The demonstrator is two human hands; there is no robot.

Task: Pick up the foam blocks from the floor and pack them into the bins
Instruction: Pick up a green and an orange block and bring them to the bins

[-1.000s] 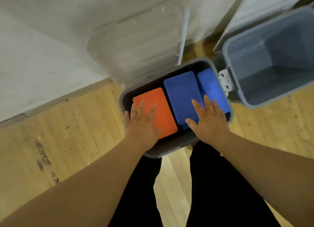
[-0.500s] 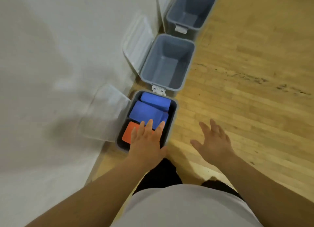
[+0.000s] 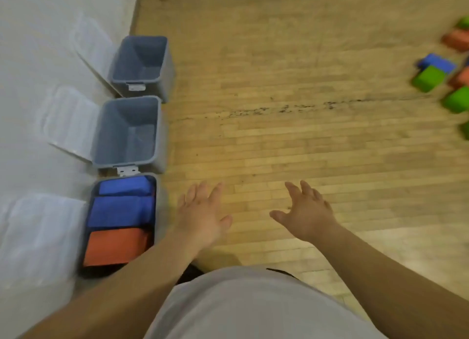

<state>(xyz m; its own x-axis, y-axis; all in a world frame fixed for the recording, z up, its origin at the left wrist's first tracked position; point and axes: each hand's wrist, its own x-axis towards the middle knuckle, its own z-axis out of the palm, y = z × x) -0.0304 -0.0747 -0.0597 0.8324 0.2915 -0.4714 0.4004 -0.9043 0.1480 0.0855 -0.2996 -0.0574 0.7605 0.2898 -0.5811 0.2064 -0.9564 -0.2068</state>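
Three grey bins stand in a row along the white wall on the left. The nearest bin (image 3: 159,211) holds two blue foam blocks (image 3: 121,210) and an orange foam block (image 3: 114,246). The middle bin (image 3: 158,133) and the far bin (image 3: 166,59) hold nothing. My left hand (image 3: 203,217) hovers over the wooden floor just right of the nearest bin, fingers spread, holding nothing. My right hand (image 3: 307,211) hovers further right, also open and empty. Loose green (image 3: 429,77), blue (image 3: 437,62) and orange (image 3: 456,39) foam blocks lie on the floor at the far right edge.
Clear bin lids (image 3: 68,123) lean open against the white wall (image 3: 38,34) behind each bin. Wide wooden floor (image 3: 291,72) with a dark scuff line (image 3: 279,109) stretches between the bins and the blocks. My grey shirt and dark trousers fill the bottom of the view.
Both hands have lifted off the blocks in the nearest bin and moved right over the floor. My view has swung right, bringing the loose blocks into sight.
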